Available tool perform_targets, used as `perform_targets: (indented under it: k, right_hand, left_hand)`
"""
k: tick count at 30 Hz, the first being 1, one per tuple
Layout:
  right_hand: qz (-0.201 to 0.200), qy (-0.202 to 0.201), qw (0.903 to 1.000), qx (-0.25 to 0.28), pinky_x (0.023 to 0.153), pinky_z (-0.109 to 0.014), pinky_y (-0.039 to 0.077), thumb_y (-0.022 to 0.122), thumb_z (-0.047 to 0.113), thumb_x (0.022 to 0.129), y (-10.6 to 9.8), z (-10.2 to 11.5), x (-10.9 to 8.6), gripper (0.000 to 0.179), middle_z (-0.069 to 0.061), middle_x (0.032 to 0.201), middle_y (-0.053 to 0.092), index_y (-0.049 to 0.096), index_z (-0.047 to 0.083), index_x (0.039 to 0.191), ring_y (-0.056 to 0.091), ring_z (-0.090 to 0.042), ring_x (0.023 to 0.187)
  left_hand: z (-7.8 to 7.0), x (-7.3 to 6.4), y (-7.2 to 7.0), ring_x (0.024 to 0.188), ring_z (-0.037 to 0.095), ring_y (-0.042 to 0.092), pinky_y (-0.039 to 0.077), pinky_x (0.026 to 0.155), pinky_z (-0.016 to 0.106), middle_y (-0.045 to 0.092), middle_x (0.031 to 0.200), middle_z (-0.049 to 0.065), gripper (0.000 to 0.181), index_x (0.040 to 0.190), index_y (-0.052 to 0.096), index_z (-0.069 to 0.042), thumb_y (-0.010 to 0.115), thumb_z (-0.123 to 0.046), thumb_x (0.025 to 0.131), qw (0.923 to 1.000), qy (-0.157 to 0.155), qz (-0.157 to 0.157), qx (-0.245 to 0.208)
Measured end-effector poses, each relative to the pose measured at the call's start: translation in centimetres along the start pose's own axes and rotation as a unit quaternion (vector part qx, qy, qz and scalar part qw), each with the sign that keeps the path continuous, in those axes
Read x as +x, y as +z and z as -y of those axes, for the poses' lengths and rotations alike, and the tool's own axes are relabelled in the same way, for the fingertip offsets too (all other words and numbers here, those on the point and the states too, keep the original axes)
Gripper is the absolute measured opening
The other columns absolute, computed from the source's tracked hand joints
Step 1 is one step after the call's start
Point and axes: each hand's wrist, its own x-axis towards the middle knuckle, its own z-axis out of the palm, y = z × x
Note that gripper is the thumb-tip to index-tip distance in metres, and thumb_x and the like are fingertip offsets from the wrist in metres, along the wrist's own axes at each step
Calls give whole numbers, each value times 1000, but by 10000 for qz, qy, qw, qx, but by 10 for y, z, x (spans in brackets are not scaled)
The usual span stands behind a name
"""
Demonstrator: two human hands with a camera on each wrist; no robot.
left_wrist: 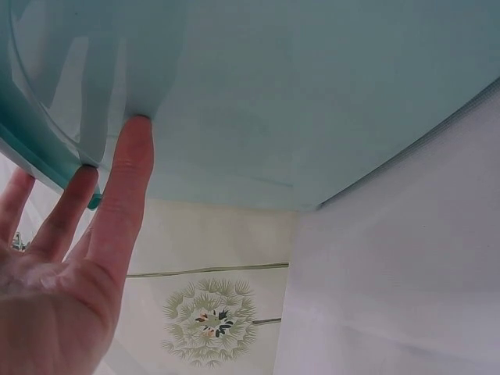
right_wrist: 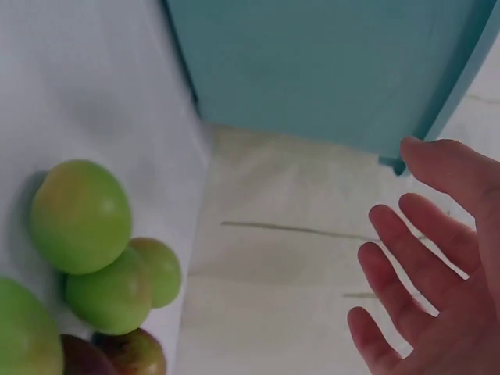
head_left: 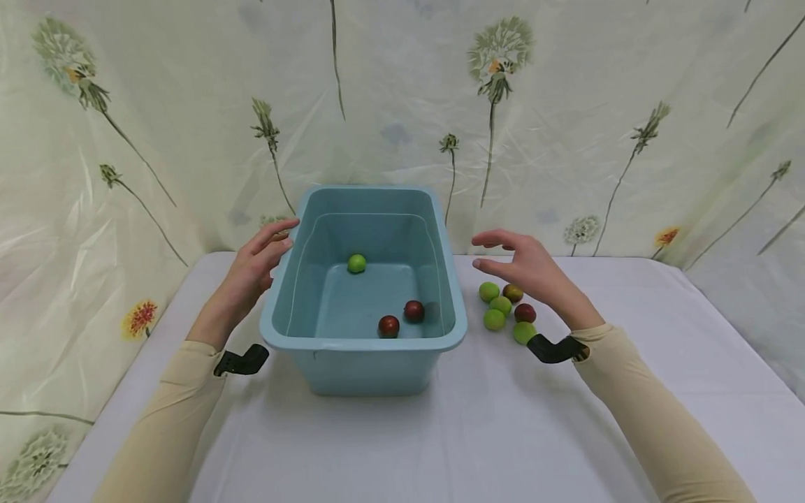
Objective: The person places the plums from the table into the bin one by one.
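A light-blue plastic tub [head_left: 363, 385] stands on the table, with one round green fruit [head_left: 356, 263] and two dark red, plum-like fruits [head_left: 388, 326] on its floor. At the tub's left side is my left hand [head_left: 254, 262], its fingers extended. In the left wrist view its fingertips [left_wrist: 137, 129] appear to touch the outer wall just under the rim. My right hand [head_left: 525, 264] hovers to the right of the tub with fingers spread and nothing held. Below it lies a cluster of green fruits [right_wrist: 82, 217] with a dark red fruit [head_left: 525, 313] and a reddish-green one [head_left: 512, 293].
White cloth [head_left: 377, 447] covers the table. Behind it and at the left hangs a pale curtain [head_left: 390, 91] printed with dandelions. A black wrist mount [head_left: 242, 360] sticks out from the left sleeve, another [head_left: 555, 348] from the right, close above a green fruit.
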Motion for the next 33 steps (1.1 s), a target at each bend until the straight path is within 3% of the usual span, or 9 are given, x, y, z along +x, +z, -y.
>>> perform_targets:
  k: [7,15,19,21,23,25,33]
  right_hand:
    - [200,154,9997,-13,104,-58,33,70,32,92,3,-23,-2,45,-10,129,60,60,11,131,49,-32,124]
    - [593,686,9958,108,97,-59,38,70,33,92,9,-46,-4,45,-12,131,57,59,13,132,49,-35,122]
    - [848,825,9929,131,88,-51,47,69,33,93,14,-58,-4,48,-18,135,54,57,10,133,61,-32,103]
    - [932,868,9917,175,76,-44,50,69,31,93,16,-64,-5,47,-20,135,53,58,8,133,64,-28,84]
    - [992,906,9906,260,63,-39,50,69,28,93,17,-68,-5,45,-21,135,51,58,8,133,59,-26,64]
    - [1026,926,9899,324,54,-36,46,69,26,93,19,-72,-6,44,-22,135,51,59,8,132,52,-24,55]
    - [1218,1147,9838,640,43,-32,39,71,25,91,25,-82,-7,45,-19,126,56,59,7,131,44,-20,48]
  left_hand:
    - [1,0,0,128,28,46,53,83,34,46,138,9,51,148,44,-26,53,-42,100,10000,-6,-8,-7]
    - [0,0,0,129,28,46,53,82,33,45,139,9,52,148,43,-26,54,-43,100,10000,-83,-1,-11]
    - [0,1,0,129,28,45,54,81,33,45,139,9,52,148,43,-26,54,-43,100,9999,-105,-11,-20]
    - [0,1,1,129,28,45,54,81,32,45,138,10,52,148,43,-26,54,-42,100,9999,-100,-15,-36]
    - [0,1,1,129,28,45,54,81,32,45,138,10,52,148,43,-26,54,-42,100,10000,-90,-18,-38]
    - [0,1,1,129,28,45,54,81,33,45,138,10,52,148,43,-26,54,-42,100,10000,-78,-19,-40]
    - [1,1,1,128,28,46,53,82,33,46,138,10,52,148,43,-26,54,-43,100,10000,-79,-26,-35]
